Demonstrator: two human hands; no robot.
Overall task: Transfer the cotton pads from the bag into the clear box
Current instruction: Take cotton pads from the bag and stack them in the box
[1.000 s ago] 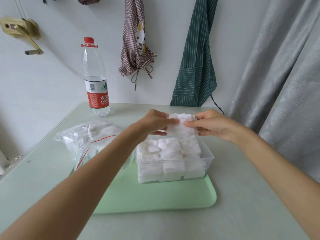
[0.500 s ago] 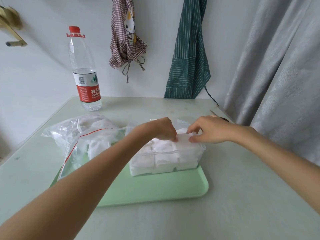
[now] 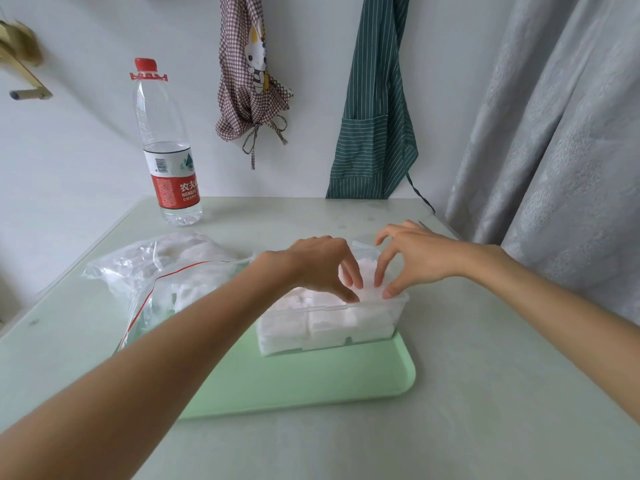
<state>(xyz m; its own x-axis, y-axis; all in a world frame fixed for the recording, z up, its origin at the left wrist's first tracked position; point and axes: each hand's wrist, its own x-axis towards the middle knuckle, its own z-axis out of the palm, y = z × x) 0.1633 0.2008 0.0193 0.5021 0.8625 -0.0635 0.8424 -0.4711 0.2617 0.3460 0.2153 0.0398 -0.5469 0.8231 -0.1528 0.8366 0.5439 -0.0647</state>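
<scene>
Both hands are over the far right part of the clear box (image 3: 332, 323), which stands on a pale green tray (image 3: 311, 382) on the bench (image 3: 485, 393). The left hand (image 3: 322, 268) reaches in from the left with its fingers bent downward, fingertips touching the top layer of cotton pads (image 3: 311, 303) inside the box; whether it pinches a pad or only presses on it cannot be told. The right hand (image 3: 412, 258) comes from the right, fingers spread and curved, with the thumb tip down by the box's near right rim and the other fingertips on the pads; it appears to press rather than grip. The box is filled with stacked white pads visible through its front wall. Just left of the box lies the bag (image 3: 162, 271), a clear zip bag with a red seal line, resting partly on the tray and holding more white pads. Farther back on the bench stands a water bottle (image 3: 166, 150) with a red cap and label.
</scene>
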